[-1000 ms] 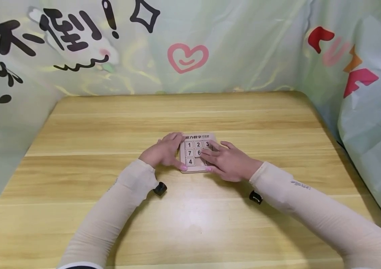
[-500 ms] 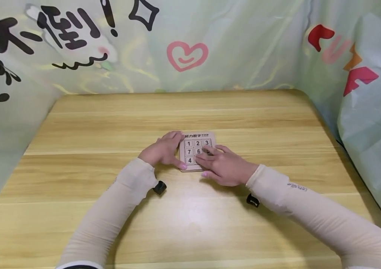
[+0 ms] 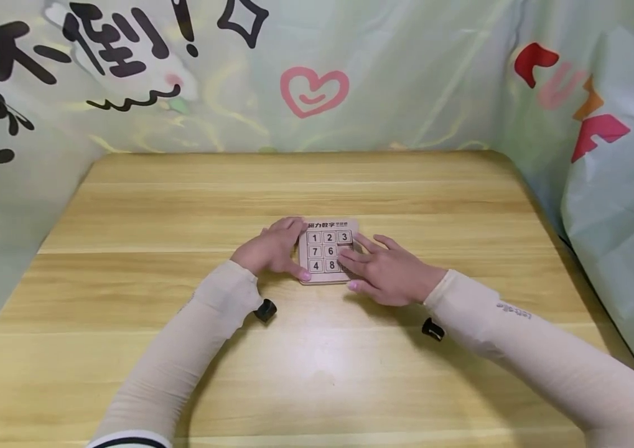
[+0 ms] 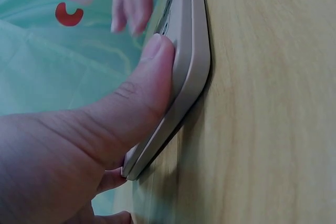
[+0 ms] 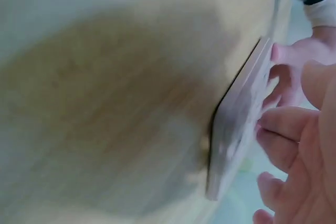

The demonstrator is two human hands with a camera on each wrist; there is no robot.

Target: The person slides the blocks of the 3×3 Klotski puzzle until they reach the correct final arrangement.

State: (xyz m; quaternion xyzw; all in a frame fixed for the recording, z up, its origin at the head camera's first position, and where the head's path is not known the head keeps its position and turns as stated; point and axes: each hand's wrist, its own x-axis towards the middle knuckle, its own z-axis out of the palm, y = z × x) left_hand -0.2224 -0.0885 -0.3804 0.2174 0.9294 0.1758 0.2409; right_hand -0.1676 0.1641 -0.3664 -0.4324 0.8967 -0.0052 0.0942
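Observation:
A pale pinkish sliding number puzzle [image 3: 322,224] lies flat on the wooden table in the head view, with black digits on its square tiles. My left hand [image 3: 272,249] grips its left side, the thumb at the lower-left corner and the fingers at the upper-left one. In the left wrist view that thumb [image 4: 142,85] presses the puzzle's rounded edge [image 4: 194,61]. The fingers of my right hand [image 3: 386,274] reach straight over the right column and touch the tiles. Tiles 1, 2, 3, 7, 6, 4 and 8 can be read; my fingers hide the rest of that column.
Bare wooden table [image 3: 317,373] surrounds the puzzle. A printed cloth [image 3: 406,81] hangs along the back and sides. A small black camera [image 3: 265,310] sits at the left wrist, another black camera [image 3: 433,329] at the right.
Tile 8 now shows in the bottom middle slot, which stood vacant a second ago. My right hand shifted left and toward me, then back right. My left hand kept its place.

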